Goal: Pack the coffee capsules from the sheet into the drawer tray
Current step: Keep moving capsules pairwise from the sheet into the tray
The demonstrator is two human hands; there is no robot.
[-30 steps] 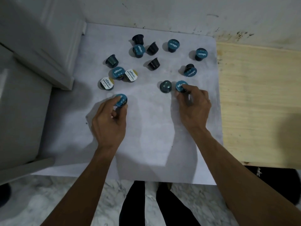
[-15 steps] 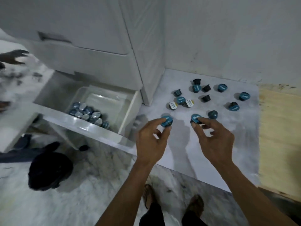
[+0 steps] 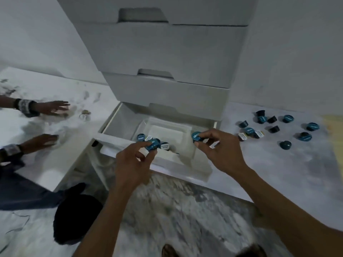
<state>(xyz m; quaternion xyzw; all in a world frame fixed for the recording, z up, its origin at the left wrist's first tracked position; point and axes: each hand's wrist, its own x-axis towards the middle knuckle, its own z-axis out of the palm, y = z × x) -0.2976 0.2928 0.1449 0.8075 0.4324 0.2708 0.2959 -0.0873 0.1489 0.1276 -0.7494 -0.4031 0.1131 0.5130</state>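
My left hand (image 3: 133,162) pinches a blue-lidded coffee capsule (image 3: 152,144) over the front of the white tray (image 3: 187,143) in the open bottom drawer (image 3: 111,125). My right hand (image 3: 217,149) grips a second blue capsule (image 3: 196,137) above the tray's right rim. Several capsules (image 3: 142,137) lie inside the tray, partly hidden behind my left fingers. On the white sheet (image 3: 297,164) to the right, several more capsules (image 3: 285,145) are scattered, some upright, some on their sides.
A white drawer cabinet (image 3: 167,52) rises behind the open drawer. Another person's hands (image 3: 53,108) rest on a white surface at the left, with their dark shoe (image 3: 74,219) on the marble floor. A wooden board (image 3: 334,138) edges the sheet at far right.
Both hands lifted a capsule each off the sheet and carried them left to the open drawer; my view swung left with them, bringing the tray and cabinet to the centre.
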